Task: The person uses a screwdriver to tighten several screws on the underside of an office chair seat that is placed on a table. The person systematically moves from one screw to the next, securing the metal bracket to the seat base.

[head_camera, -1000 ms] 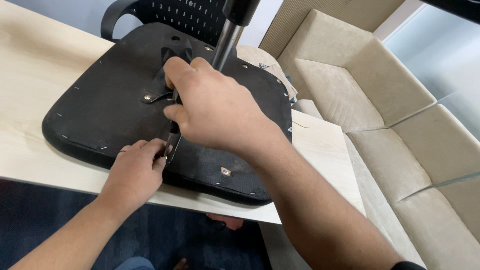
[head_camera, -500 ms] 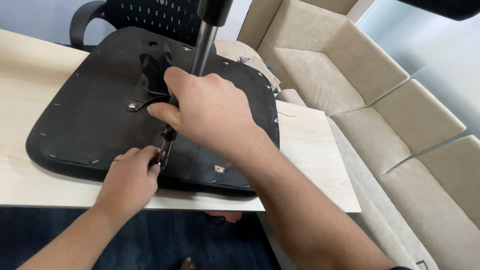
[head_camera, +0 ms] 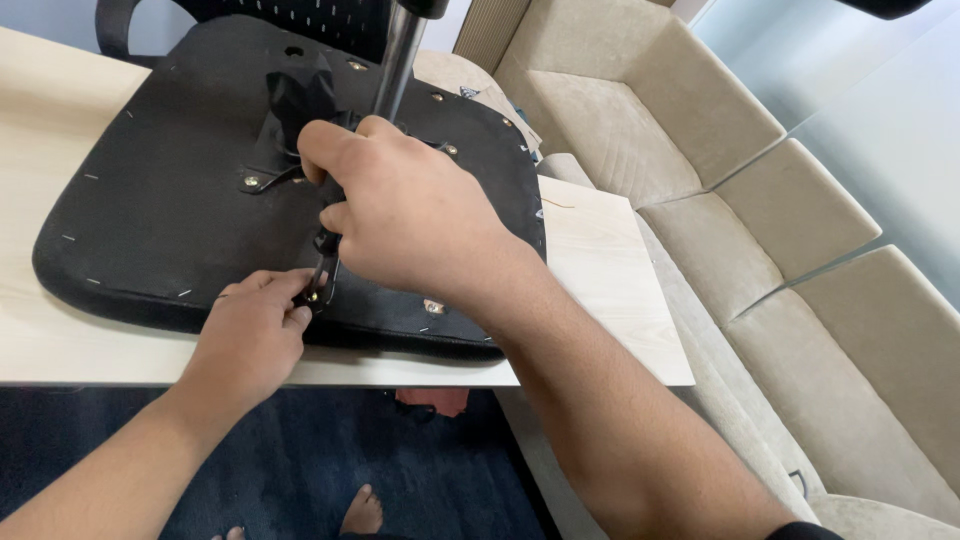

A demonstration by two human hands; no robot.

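Black chair seat (head_camera: 150,220) lies upside down on pale wooden table (head_camera: 600,290). Left hand (head_camera: 250,335) at seat's near edge, fingertips pinching lower end of black metal bracket (head_camera: 325,270). Right hand (head_camera: 410,215) closed over bracket's upper part, beside chrome post (head_camera: 398,55). Beige sofa (head_camera: 780,220) at right.

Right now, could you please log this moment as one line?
left hand: at bracket end | right hand: grips bracket | seat: upside down on table
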